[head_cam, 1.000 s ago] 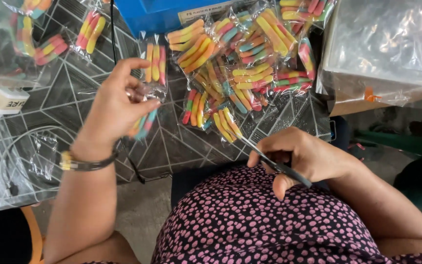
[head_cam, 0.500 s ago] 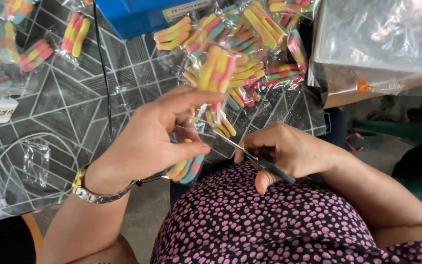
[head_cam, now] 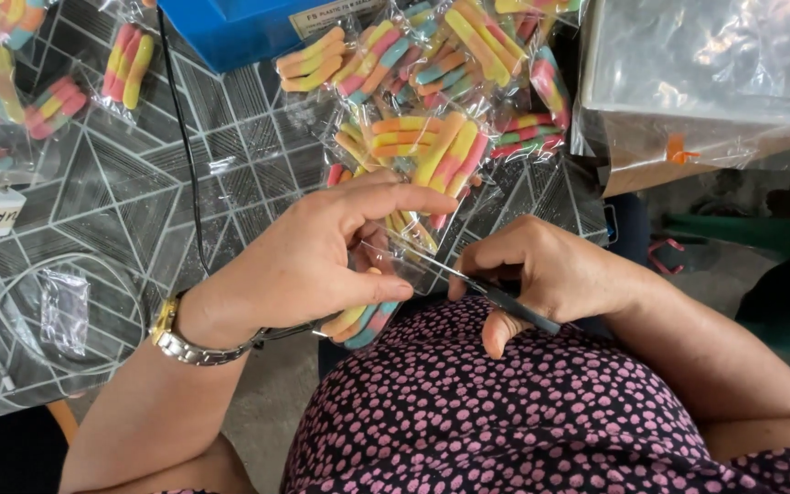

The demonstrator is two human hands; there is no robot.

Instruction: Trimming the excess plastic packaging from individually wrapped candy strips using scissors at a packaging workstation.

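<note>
My left hand (head_cam: 322, 256) grips a strip of clear packets filled with striped candy sticks (head_cam: 432, 160); one packet pokes out below the palm (head_cam: 358, 325). My right hand (head_cam: 550, 274) holds small scissors (head_cam: 505, 302) whose blades meet the clear plastic between packets, just right of my left thumb. Both hands hover over the table's front edge, above my dotted dress.
A pile of filled candy packets (head_cam: 441, 55) lies at the table's back, beside a blue box (head_cam: 230, 27). More packets (head_cam: 125, 64) lie at the far left. A black cable (head_cam: 185, 155) crosses the patterned tablecloth (head_cam: 93, 210). Clear plastic bags (head_cam: 715, 64) sit at right.
My left hand has brought the packet strip from the table's middle down toward my lap. The scissors in my right hand have met the plastic of the strip.
</note>
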